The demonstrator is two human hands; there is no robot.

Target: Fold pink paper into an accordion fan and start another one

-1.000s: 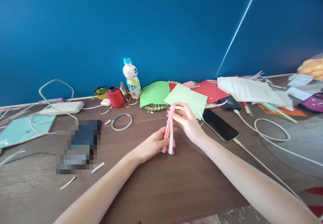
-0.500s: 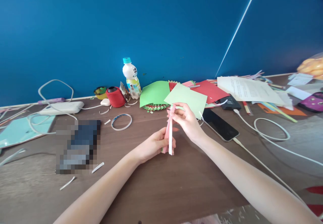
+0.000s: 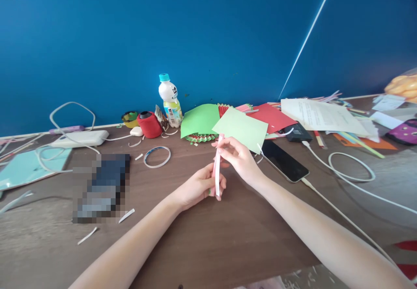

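Observation:
Between my hands a narrow piece of folded pink paper (image 3: 218, 167) stands nearly upright, a white strip running along the edge that faces me. My left hand (image 3: 200, 185) is closed round its lower part, with the thumb against the side. Higher up, the fingers of my right hand (image 3: 237, 155) pinch it near the top end. How many layers the fold has is hidden by my fingers. Just behind my right hand lies a pale green sheet (image 3: 243, 126), overlapping a brighter green sheet (image 3: 200, 119).
Along the blue wall stand a bottle (image 3: 170, 102) and a red roll (image 3: 150, 125). A roll of tape (image 3: 157, 157) lies left of my hands, near a blurred dark object (image 3: 106, 185). To the right are a phone (image 3: 285, 161) with a cable, a red sheet (image 3: 272, 117) and printed paper (image 3: 325, 115).
The pink paper has closed up from a wider, fanned shape into a narrower one and tilted slightly. My right hand has shifted slightly down; my left hand stays about in place.

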